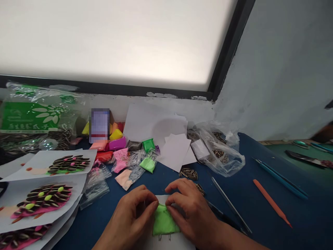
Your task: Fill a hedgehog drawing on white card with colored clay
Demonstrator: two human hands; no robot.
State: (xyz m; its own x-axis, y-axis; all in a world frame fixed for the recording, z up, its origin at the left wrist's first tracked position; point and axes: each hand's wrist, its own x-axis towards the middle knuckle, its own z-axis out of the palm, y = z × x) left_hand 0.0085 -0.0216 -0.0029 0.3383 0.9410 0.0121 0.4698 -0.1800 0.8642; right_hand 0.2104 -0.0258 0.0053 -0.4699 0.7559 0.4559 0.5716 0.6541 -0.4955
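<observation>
Two bare hands are meeting over a flat slab of light-green modelling clay (pixel 166 222). The left hand (pixel 132 211) is bringing its thumb and forefinger together on the upper left edge, the other fingers curling behind. The right hand (pixel 192 208) is pinching the upper right edge the same way, its remaining fingers bending loosely above. The clay is lying between them on a white sheet (pixel 179 243), and two little pencilled legs (pixel 164 238) are showing just below it.

Just beyond the right hand, loose striped sunflower seeds (pixel 188 173) are resting on the dark blue tabletop (pixel 247 187). To the right, a slim grey tool (pixel 230 205), an orange modelling tool (pixel 272 203) and a blue pointed tool (pixel 281 178) are lying slantwise, apart from one another. Farther back, a clear plastic bag (pixel 231 163) is holding more seeds, and blank paper pieces (pixel 174 152) are overlapping beside it.

Toward the left, packets of pink clay (pixel 121 159), peach clay (pixel 123 178) and green clay (pixel 148 165) are clustering near small clear bags. At the far left, sheets with seed-spined clay hedgehogs (pixel 44 199) (one is wearing yellow-green dots) are overlapping in front of a large green-printed seed bag (pixel 28 118).
</observation>
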